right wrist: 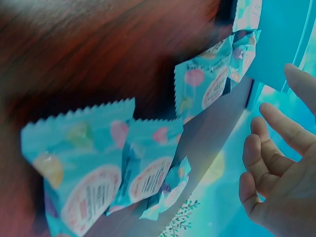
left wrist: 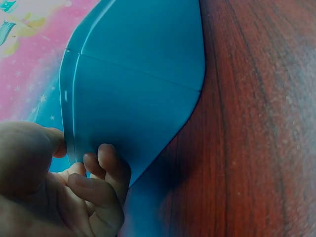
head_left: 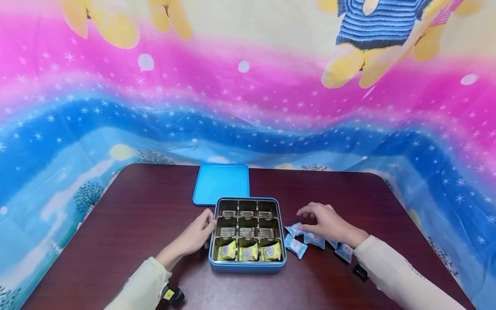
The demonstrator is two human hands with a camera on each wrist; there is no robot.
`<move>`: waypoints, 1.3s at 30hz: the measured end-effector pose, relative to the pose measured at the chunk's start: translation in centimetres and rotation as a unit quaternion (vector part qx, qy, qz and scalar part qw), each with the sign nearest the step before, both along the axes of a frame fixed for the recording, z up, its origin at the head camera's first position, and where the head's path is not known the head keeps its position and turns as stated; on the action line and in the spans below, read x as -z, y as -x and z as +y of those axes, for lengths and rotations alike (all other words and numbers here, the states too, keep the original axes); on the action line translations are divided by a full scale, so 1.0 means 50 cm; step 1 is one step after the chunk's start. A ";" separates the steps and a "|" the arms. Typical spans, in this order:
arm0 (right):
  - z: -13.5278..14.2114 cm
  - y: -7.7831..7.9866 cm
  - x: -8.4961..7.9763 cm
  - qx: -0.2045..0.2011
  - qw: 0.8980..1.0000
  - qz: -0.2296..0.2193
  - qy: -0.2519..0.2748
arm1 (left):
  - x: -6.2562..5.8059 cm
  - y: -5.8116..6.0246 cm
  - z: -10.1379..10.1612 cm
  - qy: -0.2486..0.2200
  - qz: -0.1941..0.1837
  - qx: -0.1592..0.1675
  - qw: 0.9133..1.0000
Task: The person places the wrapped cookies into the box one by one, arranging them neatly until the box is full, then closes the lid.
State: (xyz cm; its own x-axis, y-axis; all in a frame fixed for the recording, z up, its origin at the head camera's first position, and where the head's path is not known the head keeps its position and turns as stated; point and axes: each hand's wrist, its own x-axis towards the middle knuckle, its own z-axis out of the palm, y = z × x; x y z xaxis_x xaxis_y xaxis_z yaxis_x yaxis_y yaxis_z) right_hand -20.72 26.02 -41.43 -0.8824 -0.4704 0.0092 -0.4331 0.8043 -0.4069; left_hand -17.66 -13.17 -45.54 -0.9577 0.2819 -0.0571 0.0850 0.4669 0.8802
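Observation:
A blue square tin (head_left: 248,268) stands on the table, with a dark tray of square compartments (head_left: 246,228) inside. Yellow wrapped sweets (head_left: 248,252) sit in the three compartments of the front row. At the tin's left side, my left hand (head_left: 193,234) holds it, thumb at the rim and bent fingers against the wall (left wrist: 133,98). My right hand (head_left: 327,221) hovers right of the tin, over several blue wrapped sweets (head_left: 296,246). In the right wrist view its fingers (right wrist: 291,128) are loosely spread and apart from the sweets (right wrist: 153,163).
A light blue lid (head_left: 222,184) lies behind the tin, to its left. The dark red wooden table (head_left: 135,206) has rounded back corners. A patterned cloth (head_left: 248,86) hangs behind and along both sides. Black wrist devices (head_left: 360,273) sit beneath the sleeves.

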 end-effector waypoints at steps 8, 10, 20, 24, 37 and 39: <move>0.021 0.007 -0.004 -0.040 0.999 -0.028 0.007 | 0.003 0.002 -0.003 -0.009 0.003 0.000 1.000; 0.025 0.010 -0.003 -0.045 0.998 -0.039 0.014 | 0.004 0.003 -0.003 -0.010 0.002 0.001 1.000; 0.030 0.028 0.009 -0.060 0.995 -0.070 0.037 | 0.005 0.005 -0.005 -0.010 0.000 0.000 1.000; 0.026 0.029 0.014 -0.059 0.994 -0.080 0.035 | 0.004 0.005 -0.004 -0.010 0.001 0.002 1.000; 0.017 0.020 0.047 -0.033 0.997 -0.074 0.006 | 0.006 0.003 -0.002 -0.021 -0.002 0.009 1.000; 0.016 0.018 0.050 -0.027 0.997 -0.074 0.005 | 0.007 0.003 -0.002 -0.023 -0.003 0.011 1.000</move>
